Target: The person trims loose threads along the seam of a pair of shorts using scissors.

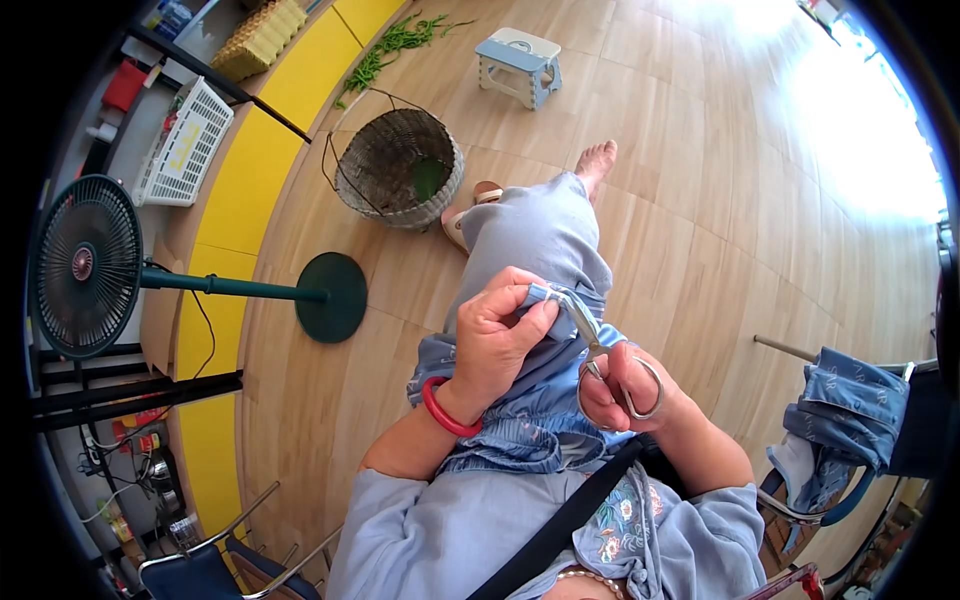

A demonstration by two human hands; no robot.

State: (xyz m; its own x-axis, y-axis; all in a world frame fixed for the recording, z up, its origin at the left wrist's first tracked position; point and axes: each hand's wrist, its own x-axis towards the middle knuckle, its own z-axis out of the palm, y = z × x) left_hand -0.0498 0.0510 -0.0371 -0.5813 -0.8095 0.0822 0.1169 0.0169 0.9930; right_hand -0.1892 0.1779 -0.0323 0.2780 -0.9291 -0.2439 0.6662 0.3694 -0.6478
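over the lap, the left hand (pixel 503 335), its fingers closed, pinches the blue fabric (pixel 548 298) while the right hand (pixel 625 388) curls through the handles of the scissors (pixel 588 335) beside it.

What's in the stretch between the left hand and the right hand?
The head view shows the blades of the scissors between the left hand and right hand, with blue fabric below.

Room with wood floor (pixel 690 200), packed shelves (pixel 140 130), fan (pixel 85 265).
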